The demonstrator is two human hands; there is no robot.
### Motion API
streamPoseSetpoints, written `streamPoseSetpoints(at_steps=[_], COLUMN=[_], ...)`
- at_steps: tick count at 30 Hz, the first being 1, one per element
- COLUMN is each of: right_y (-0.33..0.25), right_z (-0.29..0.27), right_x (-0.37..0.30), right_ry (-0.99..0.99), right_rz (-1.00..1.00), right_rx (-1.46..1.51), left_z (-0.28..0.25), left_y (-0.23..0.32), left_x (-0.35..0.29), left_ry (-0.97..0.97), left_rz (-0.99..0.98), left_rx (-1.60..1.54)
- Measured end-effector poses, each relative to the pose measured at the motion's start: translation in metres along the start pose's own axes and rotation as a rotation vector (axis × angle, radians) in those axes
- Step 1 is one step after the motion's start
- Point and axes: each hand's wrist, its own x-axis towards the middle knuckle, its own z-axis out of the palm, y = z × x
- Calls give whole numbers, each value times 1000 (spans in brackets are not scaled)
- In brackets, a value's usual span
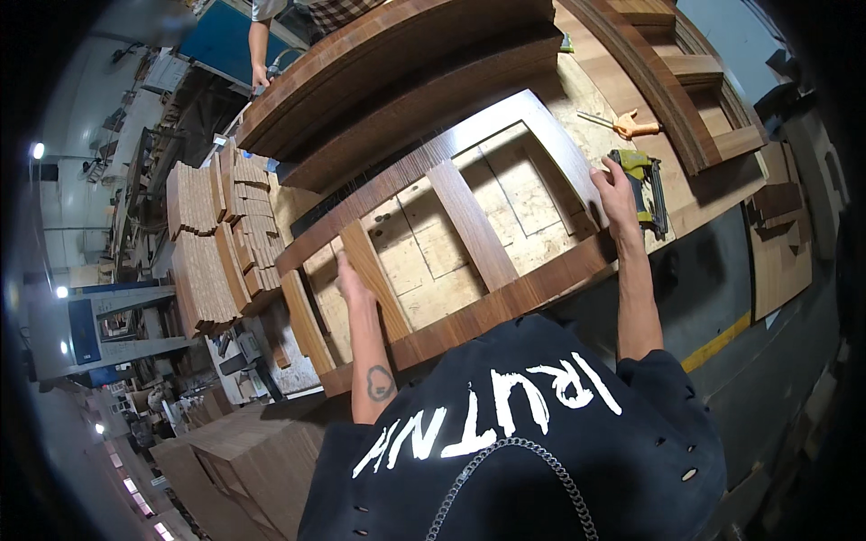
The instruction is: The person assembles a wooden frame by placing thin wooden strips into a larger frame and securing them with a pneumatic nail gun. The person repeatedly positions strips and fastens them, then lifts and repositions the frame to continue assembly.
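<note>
A brown wooden frame (pixel 557 272) with crosspieces lies at an angle on the workbench in front of me. My left hand (pixel 353 285) reaches into its left part and is closed against a lighter wooden slat (pixel 379 281); some of its fingers are hidden. At the frame's right end, my right hand (pixel 617 195) grips the end rail (pixel 561 153), its fingers bent over the edge. Just right of that hand, a green and black nail gun (pixel 642 191) lies on the bench. Another slat (pixel 473 225) crosses the frame's middle.
Long dark brown panels (pixel 406 77) stand behind the frame. An orange-handled tool (pixel 634 124) lies near another wooden frame (pixel 690 99) at the right. Wood strips (pixel 212 257) are stacked at left. Across the bench, a person's hand (pixel 260 76) is beside the panels. A wooden cabinet (pixel 244 469) stands lower left.
</note>
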Motion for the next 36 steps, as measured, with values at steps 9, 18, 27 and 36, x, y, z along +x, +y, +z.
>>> streamPoseSetpoints(at_steps=[9,18,27,36], right_y=[-32,50,12,90], right_z=[11,25,44,-15], right_x=[-32,36,15,57], right_ry=[125,-371,-330,-646], right_rz=[-66,2,120,136], right_rx=[705,1034,1373,1077], left_z=[-30,-54,-74,-87], left_y=[91,46,-49,-93], left_x=[-40,-13,13,-65], left_ry=[-3,-384,-427,18], left_rz=[446,244,42,-231], left_rx=[-454,-1019,-938,-901])
